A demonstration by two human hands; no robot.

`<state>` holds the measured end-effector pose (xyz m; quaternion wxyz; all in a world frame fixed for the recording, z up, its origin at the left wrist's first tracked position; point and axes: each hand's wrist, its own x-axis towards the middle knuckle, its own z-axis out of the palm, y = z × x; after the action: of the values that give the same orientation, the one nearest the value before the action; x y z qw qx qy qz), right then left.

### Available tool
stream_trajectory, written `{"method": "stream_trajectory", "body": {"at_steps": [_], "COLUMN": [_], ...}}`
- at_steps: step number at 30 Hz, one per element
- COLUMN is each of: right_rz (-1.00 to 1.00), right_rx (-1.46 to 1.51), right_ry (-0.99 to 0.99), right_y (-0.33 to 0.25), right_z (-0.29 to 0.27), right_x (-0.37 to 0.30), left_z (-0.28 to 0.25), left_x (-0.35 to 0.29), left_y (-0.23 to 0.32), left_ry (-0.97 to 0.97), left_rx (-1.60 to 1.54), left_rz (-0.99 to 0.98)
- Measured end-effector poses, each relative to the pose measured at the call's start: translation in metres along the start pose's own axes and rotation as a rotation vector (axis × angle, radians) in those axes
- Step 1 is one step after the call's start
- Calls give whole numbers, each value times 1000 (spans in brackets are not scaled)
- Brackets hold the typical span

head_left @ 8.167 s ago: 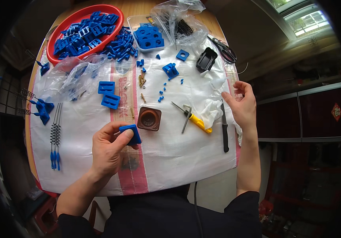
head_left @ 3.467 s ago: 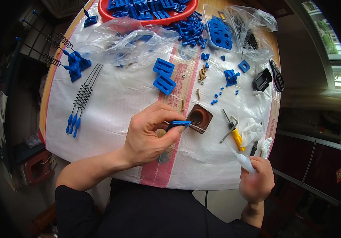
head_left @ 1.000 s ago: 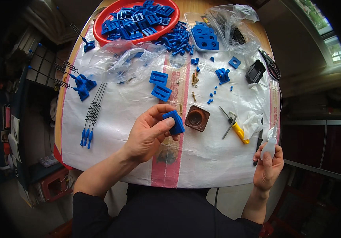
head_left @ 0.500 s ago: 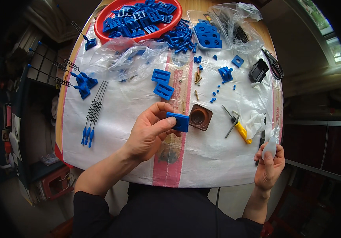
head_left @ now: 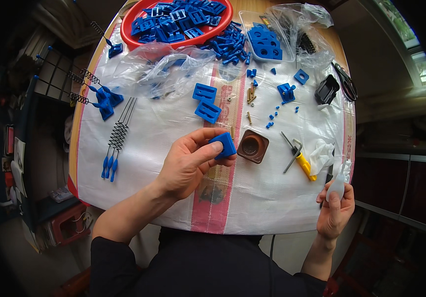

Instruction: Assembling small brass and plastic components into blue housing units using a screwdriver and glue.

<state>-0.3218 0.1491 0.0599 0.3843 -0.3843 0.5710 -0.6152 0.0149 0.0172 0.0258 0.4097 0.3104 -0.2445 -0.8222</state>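
A square blue plastic plate [head_left: 224, 145] is pinched between the thumb and fingers of my left hand [head_left: 189, 157], raised over the middle of the table and tilted. Just right of it stands a brown square pot [head_left: 252, 146] with a round hollow. Off at the table's right side, my right hand [head_left: 336, 210] is closed around a tool with a pale rounded handle [head_left: 336, 187]; its thin end points away from me. Beyond the left hand lie two slotted blue plates [head_left: 206, 112]. Brass screws [head_left: 251, 94] and small blue pieces [head_left: 271, 117] are scattered farther off.
A red basin [head_left: 127, 37] of blue parts stands at the back beside a clear box [head_left: 267, 48] and plastic bags [head_left: 168, 64]. A yellow-handled hex key tool [head_left: 303, 164], crumpled tissue [head_left: 321, 157], black tray [head_left: 326, 90] and scissors [head_left: 343, 83] lie right; springs [head_left: 118, 136] lie left.
My left hand has turned the blue plate, so it now sits more tilted, with its face toward me. The right hand keeps its hold on the pale-handled tool, barely moved. The view has shifted slightly.
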Motion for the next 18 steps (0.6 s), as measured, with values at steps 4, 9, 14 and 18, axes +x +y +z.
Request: {"method": "stream_trajectory", "body": {"at_steps": [4, 9, 14, 18], "right_rz": [1, 10, 20, 18], "right_rx": [0, 7, -42, -142], "right_ry": [1, -8, -37, -69], "right_y": [1, 1, 0, -6], "right_z": [0, 3, 4, 6], "right_x": [-1, -2, -4, -11], "left_z": [-1, -3, 1, -1], "left_x": [1, 0, -2, -1], "left_y": [1, 2, 3, 4], "left_ry": [24, -4, 32, -21], "left_rx": [33, 7, 18, 18], "left_rz": [-10, -19, -14, -31]}}
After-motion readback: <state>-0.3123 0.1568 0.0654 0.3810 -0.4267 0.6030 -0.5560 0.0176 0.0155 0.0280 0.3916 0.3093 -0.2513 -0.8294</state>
